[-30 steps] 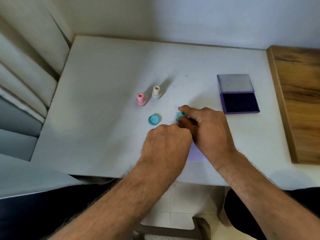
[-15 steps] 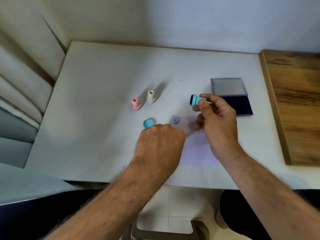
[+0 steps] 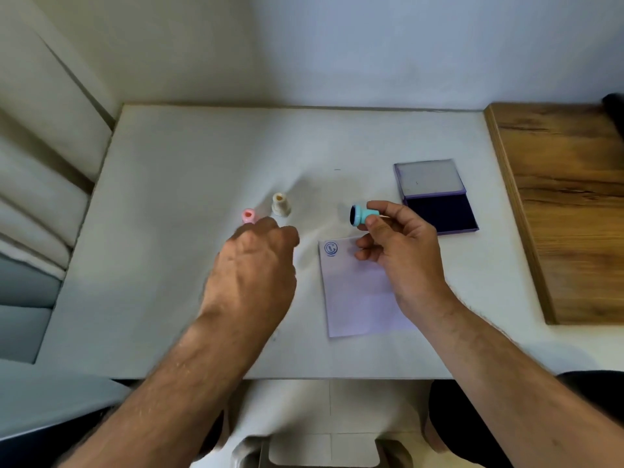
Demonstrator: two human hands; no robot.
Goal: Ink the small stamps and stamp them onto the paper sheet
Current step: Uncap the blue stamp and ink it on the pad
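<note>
My right hand (image 3: 401,251) grips a small teal stamp (image 3: 360,215) on its side, dark inked face pointing left, above the top edge of the pale paper sheet (image 3: 358,298). One round blue print (image 3: 331,248) marks the sheet's top left corner. My left hand (image 3: 256,265) hovers knuckles up left of the sheet, fingers curled down and hidden. Just beyond its fingertips stand a pink stamp (image 3: 249,216) and a cream stamp (image 3: 281,204). The open purple ink pad (image 3: 439,211) lies to the right of the held stamp.
Everything sits on a white table (image 3: 175,231) against a wall. A wooden board (image 3: 567,204) borders the table on the right, and cushions (image 3: 40,184) line the left side. The table's front edge is near my forearms.
My left hand has slid left off the sheet and now covers the teal cap seen beside it. The right hand lifted the stamp off the paper, leaving the blue print.
</note>
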